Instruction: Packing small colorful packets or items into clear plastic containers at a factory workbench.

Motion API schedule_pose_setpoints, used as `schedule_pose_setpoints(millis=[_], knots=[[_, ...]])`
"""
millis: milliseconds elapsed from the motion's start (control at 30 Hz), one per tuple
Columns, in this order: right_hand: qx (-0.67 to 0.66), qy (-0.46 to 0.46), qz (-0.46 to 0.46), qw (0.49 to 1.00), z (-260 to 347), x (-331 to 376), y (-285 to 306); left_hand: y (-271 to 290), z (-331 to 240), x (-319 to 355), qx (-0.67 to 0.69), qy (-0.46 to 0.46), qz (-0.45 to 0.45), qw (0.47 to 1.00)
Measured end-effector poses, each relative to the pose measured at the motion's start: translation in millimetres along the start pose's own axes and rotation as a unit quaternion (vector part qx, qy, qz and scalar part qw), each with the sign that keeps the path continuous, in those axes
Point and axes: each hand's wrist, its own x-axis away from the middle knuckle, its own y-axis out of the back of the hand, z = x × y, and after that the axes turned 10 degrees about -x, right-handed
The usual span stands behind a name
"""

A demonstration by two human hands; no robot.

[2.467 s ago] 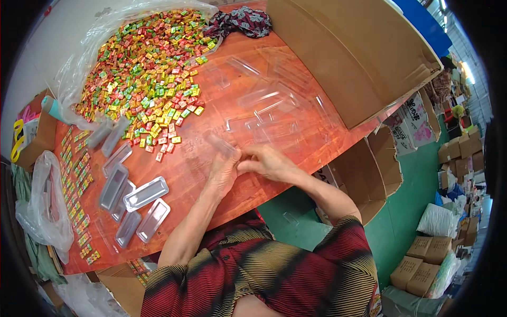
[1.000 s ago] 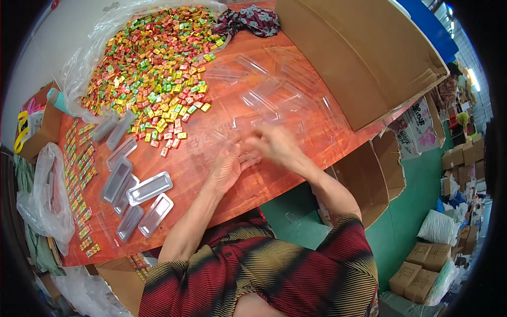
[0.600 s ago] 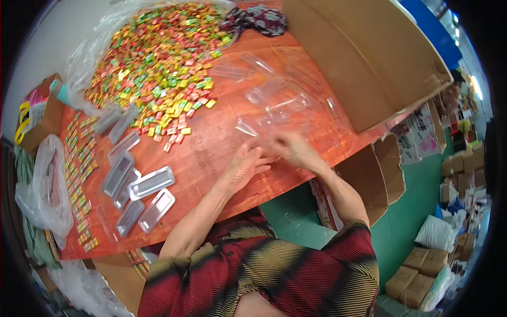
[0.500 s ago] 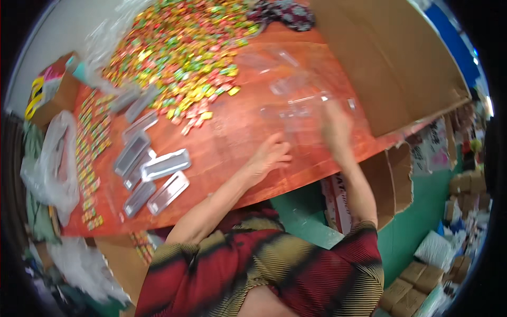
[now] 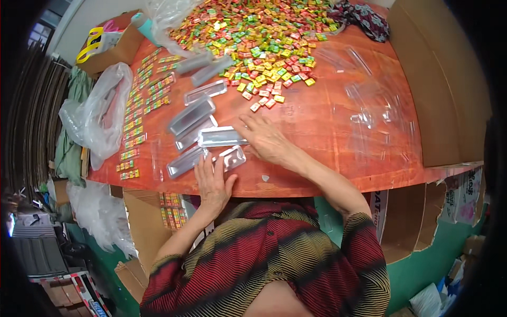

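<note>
My left hand (image 5: 211,185), fingers spread, rests at the near edge of the table between a clear plastic tray (image 5: 185,162) and a smaller-looking clear tray (image 5: 233,157), its fingertips touching them. My right hand (image 5: 266,140) reaches across from the right. Its fingers and thumb straddle the right end of a shiny clear plastic tray (image 5: 219,137) lying flat; part of that end is hidden under the hand. More long clear trays (image 5: 191,113) lie overlapping just beyond. Past the right hand spreads a big heap of small wrapped pieces (image 5: 253,39) in yellow, red and green.
Small pieces stand in rows (image 5: 132,140) along the left of the red table (image 5: 311,158). Transparent plastic covers (image 5: 369,113) lie at the right, beside a tall cardboard panel (image 5: 435,79). A plastic bag (image 5: 103,119) hangs over the left edge; a cardboard box (image 5: 113,53) stands behind it.
My view has swung left. My right hand has moved from the clear covers at the right to the trays; my left hand has moved left onto the nearest trays.
</note>
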Motion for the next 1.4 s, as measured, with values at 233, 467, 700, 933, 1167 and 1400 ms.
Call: schedule_pose_setpoints(millis=[233, 467, 700, 933, 1167, 1400], knots=[[-0.049, -0.113, 0.104, 0.987, -5.0, 33.2, 1.3, -24.2, -5.1, -1.2, 0.05, -0.03, 0.032, 0.998], [-0.163, -0.319, 0.004, 0.934, 4.6, 85.2, 81.4, -22.5, -55.6, -48.3, 0.194, -0.086, -0.054, 0.976], [-0.42, -0.279, -0.091, 0.859, 10.8, 93.3, 87.5, -21.5, -101.3, -90.7, 0.749, 0.128, 0.179, 0.625], [-0.303, -0.304, -0.037, 0.902, -4.7, 85.7, 117.8, -46.2, -115.3, -107.8, 0.781, 0.116, 0.259, 0.557], [-0.472, -0.388, -0.002, 0.792, -28.1, 90.2, 126.2, -50.3, -130.9, -118.4, 0.817, 0.125, 0.288, 0.483], [-0.39, -0.406, -0.03, 0.826, -36.2, 88.8, 132.8, -58.2, -140.8, -132.3, 0.809, 0.09, 0.299, 0.498]])
